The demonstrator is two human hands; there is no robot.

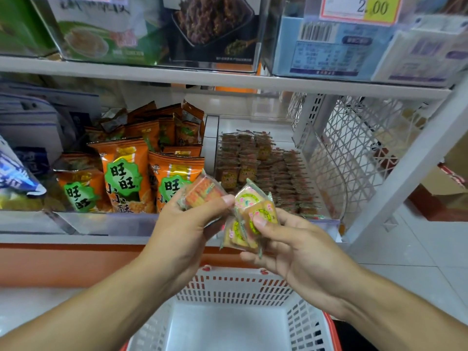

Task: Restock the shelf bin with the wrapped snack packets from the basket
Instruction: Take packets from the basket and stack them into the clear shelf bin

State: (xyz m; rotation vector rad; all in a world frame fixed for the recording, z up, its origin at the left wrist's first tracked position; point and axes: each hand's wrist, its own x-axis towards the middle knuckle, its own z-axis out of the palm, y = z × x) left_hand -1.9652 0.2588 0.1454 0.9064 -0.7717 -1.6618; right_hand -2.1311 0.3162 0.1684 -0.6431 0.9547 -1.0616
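Observation:
My left hand (187, 224) grips a clear-wrapped orange snack packet (202, 192) in front of the shelf. Right beside it, my right hand (291, 247) pinches a small fan of yellow wrapped packets (250, 216), thumb pressed on the top one. Both hands hover just in front of the clear shelf bin (326, 216), where many similar packets (266, 171) lie in neat rows. Below my hands stands the white basket (235, 287) with red trim; the part of its inside that shows holds nothing.
To the left of the bin, another clear bin holds orange snack bags (124, 173). A white lattice side panel (354, 153) closes the shelf on the right. An upper shelf (228, 79) carries boxed goods and a price tag (362, 8). Pale floor tiles lie at right.

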